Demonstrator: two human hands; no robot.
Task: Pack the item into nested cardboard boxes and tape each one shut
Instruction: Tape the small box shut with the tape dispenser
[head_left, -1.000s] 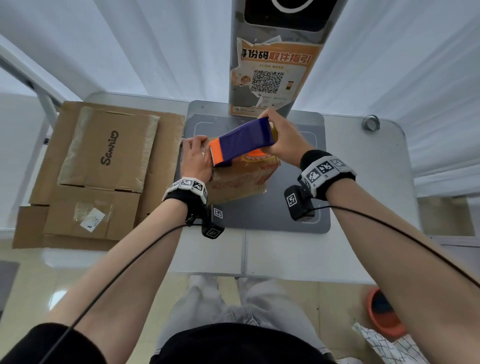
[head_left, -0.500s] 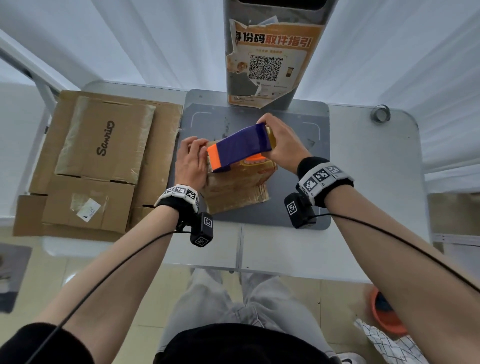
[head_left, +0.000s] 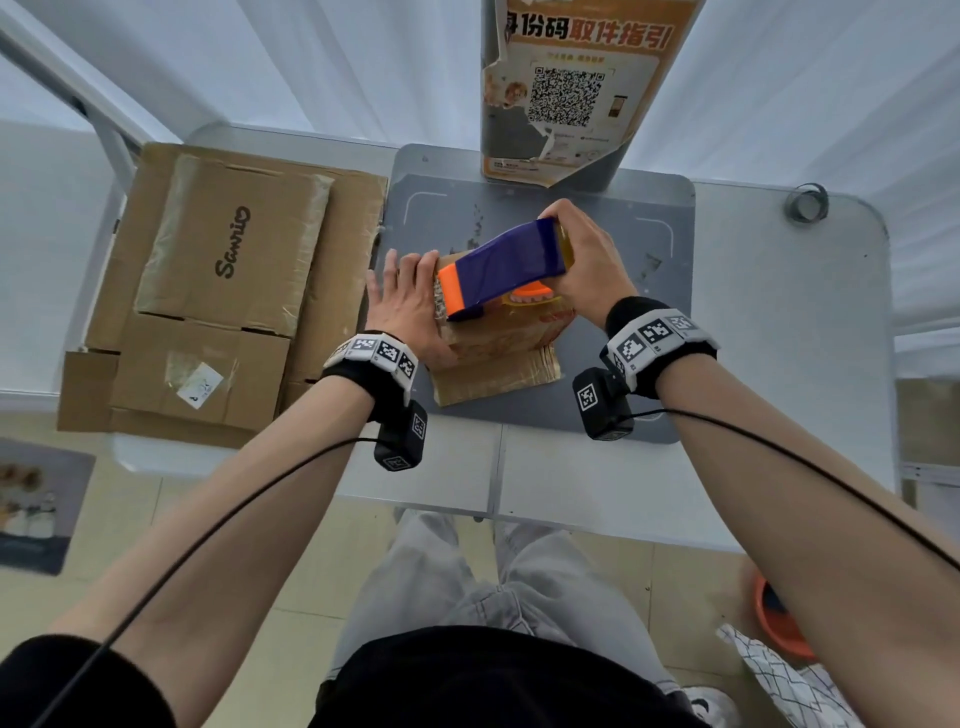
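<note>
A small cardboard box (head_left: 498, 358), glossy with tape, sits on the grey mat (head_left: 639, 291) in the middle of the table. My right hand (head_left: 587, 265) grips a purple and orange tape dispenser (head_left: 501, 267) and holds it down on the box top, its orange end pointing left. My left hand (head_left: 408, 306) lies flat with straight fingers against the box's left side, touching the dispenser's orange end. The item inside the box is hidden.
Flattened and stacked cardboard boxes (head_left: 223, 291), one printed "Sanrio", fill the table's left part. A grey pillar with a QR-code poster (head_left: 566, 88) stands behind the mat. A tape ring (head_left: 805, 202) lies at the far right corner. An orange bin (head_left: 779, 618) is on the floor.
The dispenser has come down onto the box top. My left hand's fingers have straightened and now press flat against the box's left side.
</note>
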